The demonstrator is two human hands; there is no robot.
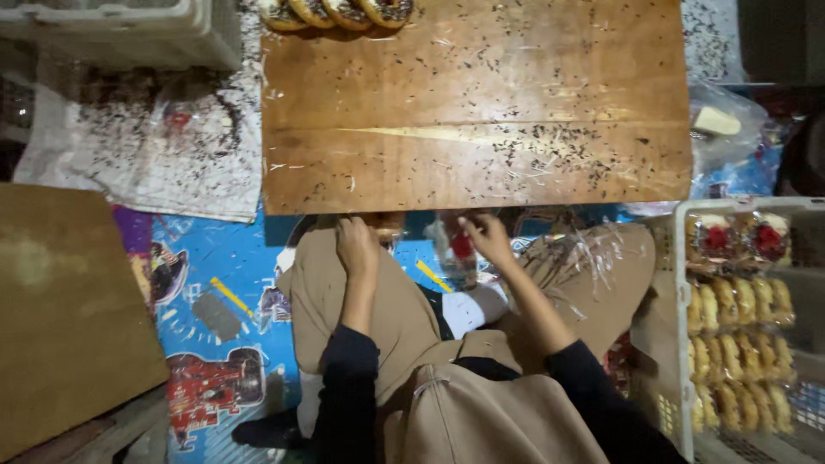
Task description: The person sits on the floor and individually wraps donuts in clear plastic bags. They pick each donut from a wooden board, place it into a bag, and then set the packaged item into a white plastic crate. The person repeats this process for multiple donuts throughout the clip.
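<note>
I sit cross-legged in tan trousers and dark sleeves behind a low wooden board (481,112) strewn with chocolate sprinkles. My left hand (357,245) rests near the board's near edge, fingers curled on a doughnut (387,225) that is mostly hidden. My right hand (485,236) pinches a clear plastic bag (457,251) with a red print, held over my lap. Several sprinkled doughnuts (337,12) lie in a row at the board's far left edge.
A white crate (679,258) at the right holds several bagged doughnuts (739,318). A brown board (64,309) lies at the left, a sprinkle-covered plastic sheet (146,146) beyond it, a white crate (129,30) at top left. A colourful mat (215,301) covers the floor.
</note>
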